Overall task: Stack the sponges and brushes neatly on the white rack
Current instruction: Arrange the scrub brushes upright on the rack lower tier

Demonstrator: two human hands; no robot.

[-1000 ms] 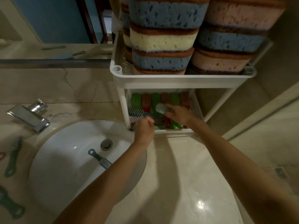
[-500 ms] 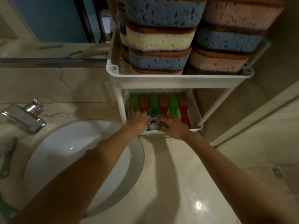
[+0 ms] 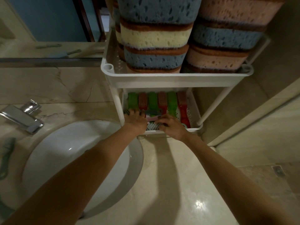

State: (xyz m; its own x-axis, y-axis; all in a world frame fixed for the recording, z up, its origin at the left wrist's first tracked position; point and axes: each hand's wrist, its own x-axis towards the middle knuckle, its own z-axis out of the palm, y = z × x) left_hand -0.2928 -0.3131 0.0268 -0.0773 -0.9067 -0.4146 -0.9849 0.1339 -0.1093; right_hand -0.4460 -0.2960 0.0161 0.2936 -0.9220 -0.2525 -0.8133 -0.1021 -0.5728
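Observation:
The white rack [image 3: 177, 81] stands on the counter right of the sink. Its top shelf carries tall stacks of blue, yellow and pink sponges [image 3: 154, 39]. On the lower shelf, green brushes [image 3: 172, 101] and red brushes [image 3: 162, 99] lie side by side in a row. Both my hands reach into the front of that shelf. My left hand [image 3: 135, 120] rests with spread fingers on small dark brushes there. My right hand [image 3: 172, 125] pinches the end of a pink-handled brush with white bristles [image 3: 152, 119] lying between the hands.
A white sink basin [image 3: 69, 143] lies under my left arm, with a chrome faucet [image 3: 22, 116] behind it. Green brushes [image 3: 6, 153] lie on the counter at the far left. A mirror runs along the back wall. Lower right is tiled floor with a drain [image 3: 278, 171].
Both hands have come down to the front of the lower shelf with the small brushes. My left arm now covers the brush that lay in the sink.

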